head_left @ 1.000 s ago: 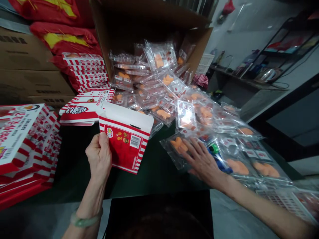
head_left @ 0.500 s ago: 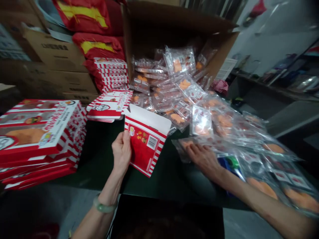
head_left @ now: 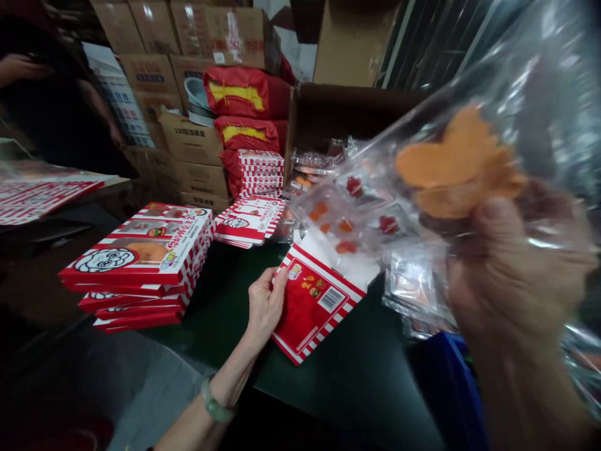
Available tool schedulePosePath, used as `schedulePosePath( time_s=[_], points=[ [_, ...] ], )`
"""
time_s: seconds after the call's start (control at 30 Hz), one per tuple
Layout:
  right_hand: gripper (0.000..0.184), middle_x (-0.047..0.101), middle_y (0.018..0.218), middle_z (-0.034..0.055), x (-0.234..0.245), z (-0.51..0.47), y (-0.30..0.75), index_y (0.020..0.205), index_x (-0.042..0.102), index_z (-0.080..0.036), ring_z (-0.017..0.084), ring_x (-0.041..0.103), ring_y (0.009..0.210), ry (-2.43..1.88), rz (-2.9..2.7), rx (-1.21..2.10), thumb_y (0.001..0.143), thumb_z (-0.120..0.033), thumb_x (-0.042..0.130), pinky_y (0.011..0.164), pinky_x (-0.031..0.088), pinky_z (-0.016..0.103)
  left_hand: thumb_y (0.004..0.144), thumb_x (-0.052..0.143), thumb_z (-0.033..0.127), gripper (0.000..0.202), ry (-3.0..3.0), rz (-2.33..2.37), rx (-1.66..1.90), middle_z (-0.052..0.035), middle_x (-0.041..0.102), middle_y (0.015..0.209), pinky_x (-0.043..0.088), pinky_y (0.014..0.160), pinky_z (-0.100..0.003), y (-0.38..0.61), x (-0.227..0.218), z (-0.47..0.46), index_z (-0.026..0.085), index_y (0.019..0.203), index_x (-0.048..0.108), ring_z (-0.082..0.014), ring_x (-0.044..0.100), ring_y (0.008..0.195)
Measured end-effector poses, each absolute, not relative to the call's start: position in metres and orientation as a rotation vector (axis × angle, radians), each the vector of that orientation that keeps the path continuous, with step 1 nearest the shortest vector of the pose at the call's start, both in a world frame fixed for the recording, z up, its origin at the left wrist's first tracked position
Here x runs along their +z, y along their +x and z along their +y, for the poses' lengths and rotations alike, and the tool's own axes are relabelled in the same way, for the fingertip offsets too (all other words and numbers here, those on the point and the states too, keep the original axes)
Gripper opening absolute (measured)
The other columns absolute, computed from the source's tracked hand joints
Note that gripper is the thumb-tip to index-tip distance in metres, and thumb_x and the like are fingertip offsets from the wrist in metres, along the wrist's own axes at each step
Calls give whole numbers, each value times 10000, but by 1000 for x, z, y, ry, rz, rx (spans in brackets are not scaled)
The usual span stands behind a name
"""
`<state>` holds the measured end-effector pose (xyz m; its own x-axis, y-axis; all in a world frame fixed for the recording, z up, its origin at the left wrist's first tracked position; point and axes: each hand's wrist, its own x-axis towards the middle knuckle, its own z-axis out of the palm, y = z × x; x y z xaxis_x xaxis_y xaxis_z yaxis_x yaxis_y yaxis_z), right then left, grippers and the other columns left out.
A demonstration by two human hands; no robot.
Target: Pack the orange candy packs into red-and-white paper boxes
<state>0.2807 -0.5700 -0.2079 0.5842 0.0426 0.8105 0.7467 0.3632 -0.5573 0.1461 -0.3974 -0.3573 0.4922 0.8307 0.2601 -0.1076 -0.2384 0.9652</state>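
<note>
My left hand (head_left: 267, 304), with a green bangle on its wrist, grips the left edge of a red and white striped box (head_left: 312, 307), whose white end is open toward the upper right. Close to the camera, my right hand (head_left: 521, 269) is closed on a clear plastic packet (head_left: 460, 163). Orange pieces show in its upper part, smaller red and orange bits in small pouches lower down. The packet's lower end hangs over the box's open end; whether it touches or enters it I cannot tell.
A stack of printed boxes (head_left: 136, 250) stands at the left, with flatter striped boxes (head_left: 251, 219) behind. More clear packets (head_left: 416, 275) lie right of the box, near a blue container (head_left: 448, 376). Red bags (head_left: 248, 91) and cartons rise behind. A person (head_left: 56, 94) stands far left.
My right hand has picked up a packet from the pile and raised it close to the camera. The view has turned left, and my left hand still holds the box.
</note>
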Motion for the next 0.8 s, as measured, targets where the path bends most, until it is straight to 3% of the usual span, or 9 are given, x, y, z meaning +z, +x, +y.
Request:
schedulePosePath(
  time_s=[0.1, 0.17, 0.27, 0.4, 0.6, 0.7, 0.8],
  points=[
    [277, 646, 877, -15, -209, -563, 282, 827, 648, -218, 152, 664, 830, -872, -701, -484, 618, -82, 769, 876, 549, 435, 851, 508, 526, 393, 1545, 666, 1011, -39, 662, 723, 448, 505, -196, 143, -360, -395, 146, 785, 589, -139, 599, 616],
    [275, 670, 871, 4, -205, -569, 291, 813, 676, -214, 168, 670, 820, -958, -703, -362, 593, -100, 794, 878, 547, 445, 852, 505, 527, 396, 1550, 669, 1001, -41, 665, 729, 448, 505, -199, 142, -360, -394, 145, 789, 592, -141, 599, 615],
    [307, 700, 847, 50, -196, -578, 304, 813, 705, -184, 197, 679, 747, -1142, -692, -124, 540, -145, 839, 780, 574, 442, 856, 500, 524, 393, 1572, 642, 982, -32, 656, 722, 443, 513, -198, 142, -360, -395, 146, 806, 596, -135, 588, 610],
    [394, 697, 751, 56, -187, -581, 313, 787, 718, -142, 162, 654, 612, -1319, -660, 8, 442, -224, 889, 572, 575, 312, 863, 486, 509, 383, 1581, 635, 1028, -14, 621, 690, 420, 506, -193, 140, -357, -398, 147, 782, 581, -122, 554, 596],
    [256, 701, 729, 33, -169, -582, 322, 777, 726, -206, 125, 637, 579, -1511, -1051, -36, 589, -334, 843, 476, 530, 252, 866, 488, 491, 367, 1554, 669, 1096, -8, 604, 680, 425, 536, -195, 133, -360, -400, 145, 779, 576, -116, 534, 598],
    [250, 668, 642, -18, -156, -575, 329, 765, 704, -218, 85, 592, 497, -1603, -1191, -147, 587, -327, 843, 407, 475, 206, 866, 487, 494, 369, 1544, 687, 1161, -6, 600, 675, 428, 548, -195, 132, -362, -402, 146, 783, 576, -114, 535, 601],
    [294, 661, 609, -22, -147, -566, 330, 753, 691, -187, 88, 590, 462, -1671, -1235, -41, 574, -371, 835, 381, 455, 202, 856, 494, 522, 389, 1500, 689, 1127, -8, 606, 699, 435, 548, -196, 132, -364, -404, 147, 796, 580, -115, 540, 610]
  ],
)
